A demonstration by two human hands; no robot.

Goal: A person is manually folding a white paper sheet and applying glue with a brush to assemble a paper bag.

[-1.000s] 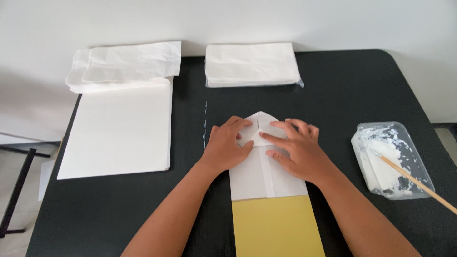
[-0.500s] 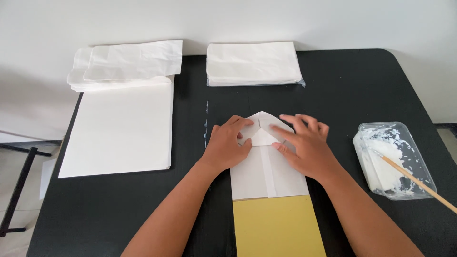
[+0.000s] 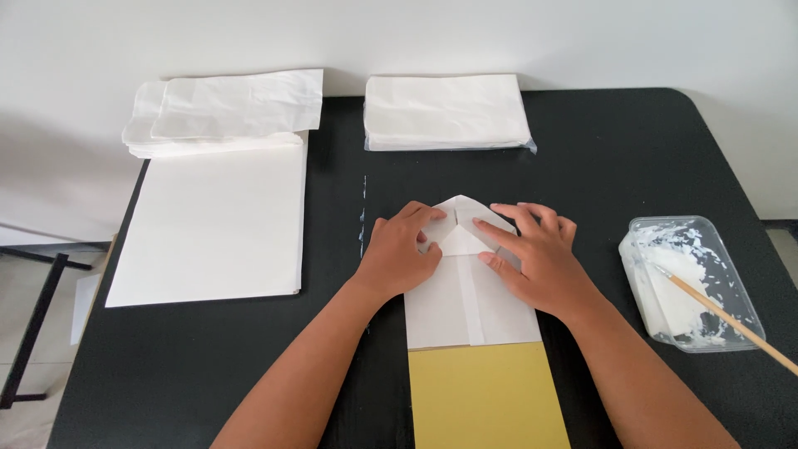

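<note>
A black surface [image 3: 632,150] carries a large white sheet [image 3: 212,224] at the left and two paper stacks [image 3: 445,112] at the back. At its middle, a folded white paper [image 3: 465,308] lies on a yellow board [image 3: 486,395]. The left hand [image 3: 403,254] and right hand [image 3: 536,254] press flat on its pointed top, fingers spread, seemingly gripping nothing. A tub of paste [image 3: 690,283] sits right.

A small paper-craft workstation set against a plain white wall: a black worktop [image 3: 632,158] with rounded corners carries a stack of large white sheets [image 3: 208,224], two piles of finished white paper bags [image 3: 224,112] [image 3: 447,112], a yellow card template [image 3: 486,395], and a clear plastic tub of white paste [image 3: 690,283] with a wooden stick [image 3: 731,320] resting in it.
</note>
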